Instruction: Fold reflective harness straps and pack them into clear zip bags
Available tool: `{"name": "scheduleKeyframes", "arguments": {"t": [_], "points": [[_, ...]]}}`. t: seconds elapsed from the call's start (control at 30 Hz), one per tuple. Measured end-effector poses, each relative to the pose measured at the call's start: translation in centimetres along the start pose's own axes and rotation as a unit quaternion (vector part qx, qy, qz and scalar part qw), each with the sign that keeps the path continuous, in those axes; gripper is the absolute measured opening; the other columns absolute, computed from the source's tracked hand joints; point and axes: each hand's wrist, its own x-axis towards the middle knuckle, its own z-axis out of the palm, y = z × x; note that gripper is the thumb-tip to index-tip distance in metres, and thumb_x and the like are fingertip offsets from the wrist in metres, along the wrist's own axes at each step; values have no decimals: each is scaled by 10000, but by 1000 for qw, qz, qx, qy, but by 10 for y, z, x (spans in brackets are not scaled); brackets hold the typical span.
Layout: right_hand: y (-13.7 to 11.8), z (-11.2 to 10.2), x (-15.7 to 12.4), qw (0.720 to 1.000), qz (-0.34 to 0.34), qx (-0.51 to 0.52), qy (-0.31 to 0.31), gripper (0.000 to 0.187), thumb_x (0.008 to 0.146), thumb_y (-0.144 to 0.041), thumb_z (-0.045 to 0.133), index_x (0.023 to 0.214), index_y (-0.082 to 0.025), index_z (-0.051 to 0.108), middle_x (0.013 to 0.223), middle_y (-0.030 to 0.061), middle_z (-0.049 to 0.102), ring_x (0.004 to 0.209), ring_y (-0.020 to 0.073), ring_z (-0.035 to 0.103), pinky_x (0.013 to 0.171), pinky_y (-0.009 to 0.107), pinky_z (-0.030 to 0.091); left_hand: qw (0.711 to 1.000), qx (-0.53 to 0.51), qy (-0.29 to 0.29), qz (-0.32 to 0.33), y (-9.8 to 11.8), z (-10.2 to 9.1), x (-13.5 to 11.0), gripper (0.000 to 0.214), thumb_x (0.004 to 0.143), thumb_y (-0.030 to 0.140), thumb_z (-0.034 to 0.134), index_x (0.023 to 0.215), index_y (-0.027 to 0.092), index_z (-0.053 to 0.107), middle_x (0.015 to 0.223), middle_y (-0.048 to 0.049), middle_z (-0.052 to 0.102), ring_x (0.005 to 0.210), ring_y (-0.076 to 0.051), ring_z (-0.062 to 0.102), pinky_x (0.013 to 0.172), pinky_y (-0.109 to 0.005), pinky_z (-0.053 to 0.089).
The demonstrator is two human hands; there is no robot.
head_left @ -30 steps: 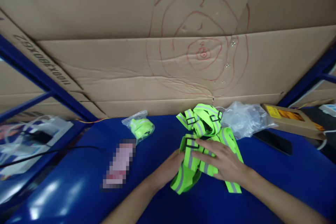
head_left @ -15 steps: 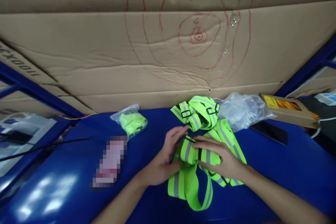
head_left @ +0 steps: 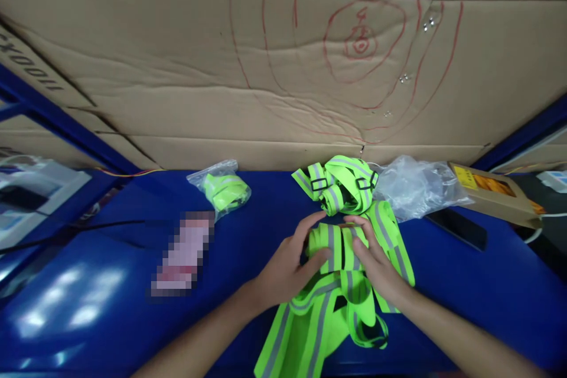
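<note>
A neon green reflective strap vest (head_left: 336, 248) with grey stripes and black buckles lies on the blue table (head_left: 110, 319). My left hand (head_left: 286, 269) curls round its left side, thumb pressing a folded band. My right hand (head_left: 376, 263) grips the same folded band from the right, fingers bent over it. Loose loops of the vest hang toward me, down to the picture's lower edge. A second bundle of green straps (head_left: 341, 189) sits just behind my hands.
A small clear bag with a folded green vest (head_left: 221, 189) lies at the back left. A crumpled empty plastic bag (head_left: 411, 189), a black phone (head_left: 458, 227) and a yellow-topped cardboard box (head_left: 496, 195) sit at the right. A cardboard wall (head_left: 266, 82) with red circles rises behind.
My left hand came up from under the vest and closed on the folded band beside my right hand. The vest's loops have spread toward me.
</note>
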Motion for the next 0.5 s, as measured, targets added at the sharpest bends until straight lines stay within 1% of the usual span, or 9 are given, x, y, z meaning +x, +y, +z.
{"name": "scheduleKeyframes", "arguments": {"t": [0.03,0.1,0.17,0.2,0.27,0.33,0.4,0.43,0.5], "points": [[-2,-1,0,1000,-1,10,-10,505,1021,-580,509,1449,-333,407,1511,75,492,1429,276,477,1174,455,449,1000,1,11,-15,-2,2,1,613,1002,506,576,1543,281,396,955,-17,700,746,-153,612,681,-254,463],[-7,-5,-1,999,-27,13,-45,700,977,-516,630,1560,-360,274,1619,72,389,1496,285,411,1213,474,412,998,-31,42,-41,-5,4,6,515,991,545,572,1422,265,538,948,-13,681,737,-143,574,658,-241,437],[-8,-10,-1,994,-64,-21,-87,885,925,-427,730,1620,-355,186,1675,80,317,1546,301,342,1259,495,347,989,-110,72,-74,-5,4,10,482,954,568,616,1310,244,618,1033,-26,689,833,-159,598,728,-243,465],[-8,-13,-1,991,-80,-46,-100,921,914,-384,747,1635,-342,176,1686,89,305,1558,309,325,1270,501,329,980,-154,79,-97,-3,4,12,479,935,573,639,1273,235,639,1076,-31,694,889,-171,613,776,-250,479],[-7,-16,1,985,-102,-82,-114,901,928,-312,719,1653,-314,184,1676,108,340,1549,313,354,1258,491,357,961,-222,81,-146,2,4,12,492,911,588,661,1244,225,663,1101,-35,709,953,-194,634,835,-270,492],[-5,-19,3,983,-115,-90,-111,845,941,-249,669,1652,-302,214,1622,119,435,1474,301,478,1187,446,461,949,-248,76,-176,8,5,11,508,903,608,660,1231,221,677,1087,-34,720,985,-207,642,861,-283,492],[-5,-20,6,981,-130,-106,-97,762,922,-197,654,1604,-297,329,1520,116,554,1347,287,606,1089,402,548,947,-248,66,-191,12,7,8,516,908,636,635,1212,222,688,1042,-26,721,964,-202,639,847,-283,490],[-5,-21,7,978,-142,-125,-86,709,904,-182,663,1556,-294,407,1463,112,598,1297,288,639,1054,395,569,947,-244,60,-201,12,8,7,515,914,647,618,1202,225,693,1020,-19,719,937,-193,634,832,-282,489],[-5,-24,9,965,-179,-178,-64,657,865,-170,700,1482,-282,501,1429,123,608,1300,310,628,1051,413,569,946,-233,44,-220,12,10,5,510,927,659,588,1174,227,702,980,-9,715,881,-179,621,805,-281,487]]}}
